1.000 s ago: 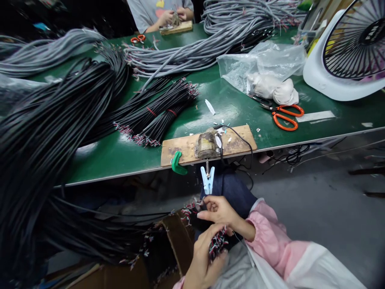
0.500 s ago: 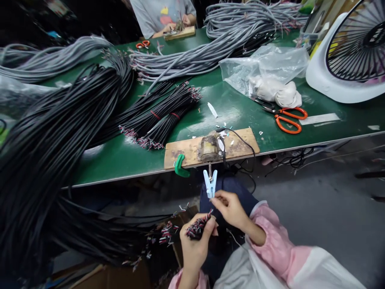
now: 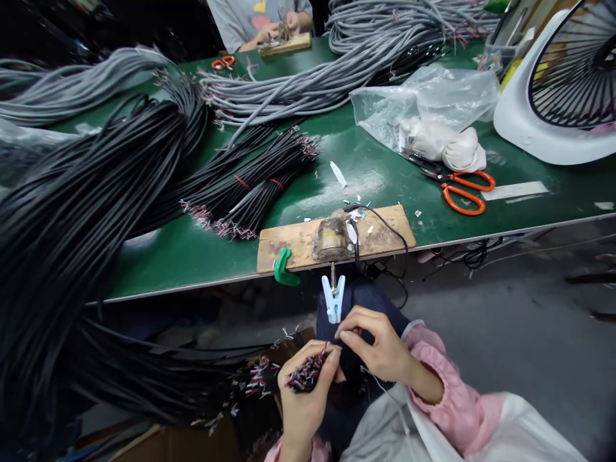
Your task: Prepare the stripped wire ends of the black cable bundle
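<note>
One wire bundle sits near-left of the blue clip, gripped by the left hand; slackening could spill it. The right hand pinches; whether on anything, I cannot tell.

Bare left hand is holding a snug, curled grip, thumb angled up, while the bare right hand is hovering just beside it, thumb and index tips pretty much meeting, pink-sleeved right arm slanting in.
</note>
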`<action>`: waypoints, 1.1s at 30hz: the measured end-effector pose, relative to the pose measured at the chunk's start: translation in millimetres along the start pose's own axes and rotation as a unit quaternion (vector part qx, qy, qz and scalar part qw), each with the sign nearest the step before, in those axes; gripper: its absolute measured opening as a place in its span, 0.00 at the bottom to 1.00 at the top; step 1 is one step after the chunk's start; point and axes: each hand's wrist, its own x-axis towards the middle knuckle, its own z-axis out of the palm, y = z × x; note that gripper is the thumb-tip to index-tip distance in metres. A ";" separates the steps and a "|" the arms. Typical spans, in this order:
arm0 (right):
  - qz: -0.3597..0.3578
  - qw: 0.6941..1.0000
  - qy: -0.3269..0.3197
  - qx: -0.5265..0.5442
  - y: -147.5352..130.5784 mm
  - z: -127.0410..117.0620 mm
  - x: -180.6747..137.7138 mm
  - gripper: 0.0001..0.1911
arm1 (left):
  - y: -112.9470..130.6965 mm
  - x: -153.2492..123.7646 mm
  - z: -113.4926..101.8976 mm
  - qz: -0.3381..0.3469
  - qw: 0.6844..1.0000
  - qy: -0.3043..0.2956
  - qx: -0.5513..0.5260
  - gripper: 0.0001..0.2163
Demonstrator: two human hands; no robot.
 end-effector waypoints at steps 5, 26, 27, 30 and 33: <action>0.000 1.000 0.012 0.017 -0.5 1.0 -2.5 0.08 | -0.5 2.4 1.5 -0.007 1.000 -0.015 0.004 0.14; -0.038 0.996 0.064 -0.040 5.0 5.6 -3.5 0.06 | -4.3 0.2 1.1 -0.051 0.998 0.011 -0.040 0.10; -0.023 0.998 0.062 -0.017 6.1 4.8 -3.0 0.06 | -4.0 0.6 1.0 -0.056 0.997 0.004 -0.048 0.11; -0.002 0.998 0.054 0.032 7.7 4.2 -1.9 0.06 | -3.4 2.0 0.9 -0.062 0.996 -0.004 -0.061 0.11; -0.016 0.996 0.087 0.022 6.7 6.4 -3.6 0.07 | -2.8 2.9 1.2 -0.057 0.996 -0.003 -0.063 0.11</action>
